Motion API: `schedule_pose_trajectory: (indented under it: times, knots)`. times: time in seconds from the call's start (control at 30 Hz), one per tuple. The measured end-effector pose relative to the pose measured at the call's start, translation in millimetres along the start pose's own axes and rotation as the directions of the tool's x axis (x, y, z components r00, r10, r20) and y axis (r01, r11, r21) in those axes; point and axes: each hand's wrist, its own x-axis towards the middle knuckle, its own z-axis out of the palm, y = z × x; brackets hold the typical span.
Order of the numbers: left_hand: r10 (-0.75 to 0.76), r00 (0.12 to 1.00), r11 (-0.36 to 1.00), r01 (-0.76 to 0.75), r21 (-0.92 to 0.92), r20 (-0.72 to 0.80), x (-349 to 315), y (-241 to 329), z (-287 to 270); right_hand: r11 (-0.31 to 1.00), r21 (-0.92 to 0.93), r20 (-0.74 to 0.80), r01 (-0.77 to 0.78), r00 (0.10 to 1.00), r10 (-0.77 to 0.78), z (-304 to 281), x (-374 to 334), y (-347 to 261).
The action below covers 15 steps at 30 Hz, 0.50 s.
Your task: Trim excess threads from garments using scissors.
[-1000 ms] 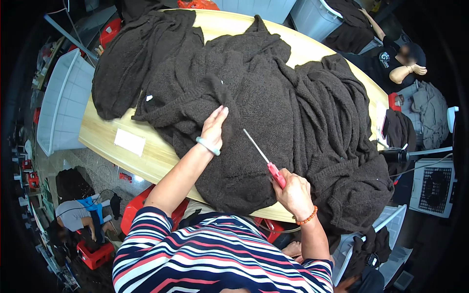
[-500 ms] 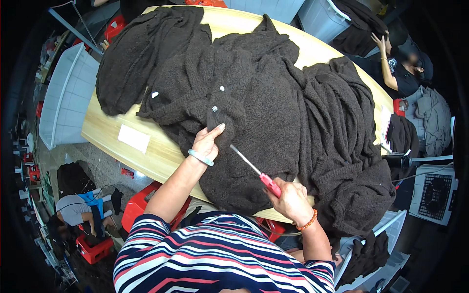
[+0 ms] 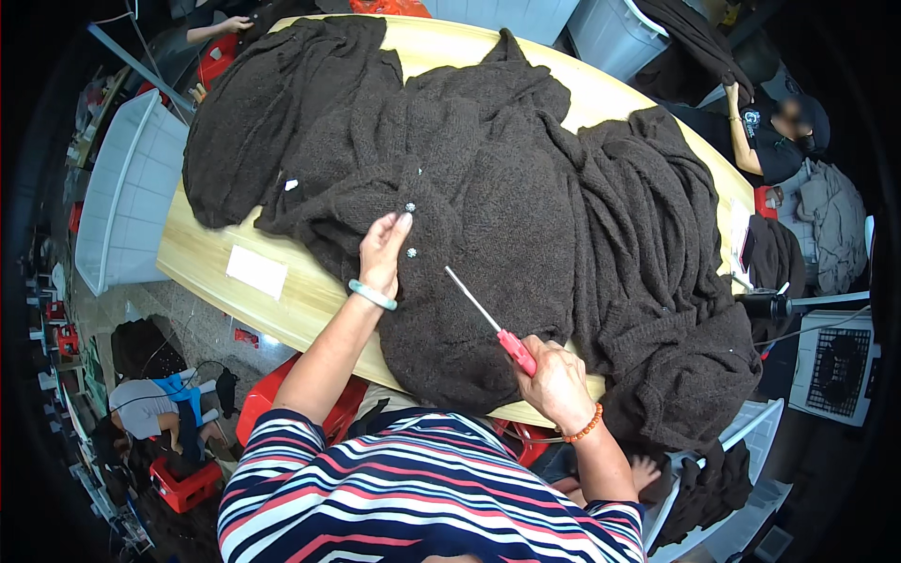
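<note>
A dark brown knit garment (image 3: 502, 206) with round, shiny buttons is spread on the table before me. My left hand (image 3: 383, 251) pinches the garment's button edge. Its thumb lies just below one button (image 3: 410, 206), and a lower button (image 3: 411, 252) sits to the right of the fingers. In my right hand (image 3: 556, 380), the fingers are wrapped round the pink handle of a screwdriver-like tool (image 3: 511, 347). Its thin metal shaft points up and left over the garment, and the tip looks apart from the buttons.
Other dark knit garments lie left (image 3: 272, 122) and right (image 3: 657, 216) on the pale wooden table (image 3: 202, 249). A white paper (image 3: 256, 271) rests near the left edge. Grey bins (image 3: 610, 38) and a red stool (image 3: 272, 394) surround the table. A co-worker (image 3: 774, 141) handles dark cloth at far right.
My left hand has moved up and slightly left along the button edge, uncovering the lower button. The garment's edge has shifted with it. My right hand and the tool have barely moved.
</note>
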Motion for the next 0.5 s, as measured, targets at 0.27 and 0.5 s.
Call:
schedule_pose_trajectory:
  times: [0.27,0.5]
  knots:
    - [-0.01,0.962,0.999,-0.002,0.043,0.274,27.9,-9.1,-5.8,1.0,-0.023,-0.054,-0.003,0.999,0.002,-3.9,29.5,-12.3]
    - [-0.016,0.973,0.972,-0.039,0.233,0.229,0.0,-34.6,-39.9,0.999,-0.053,0.079,-0.002,0.997,0.006,-4.5,32.7,-6.2]
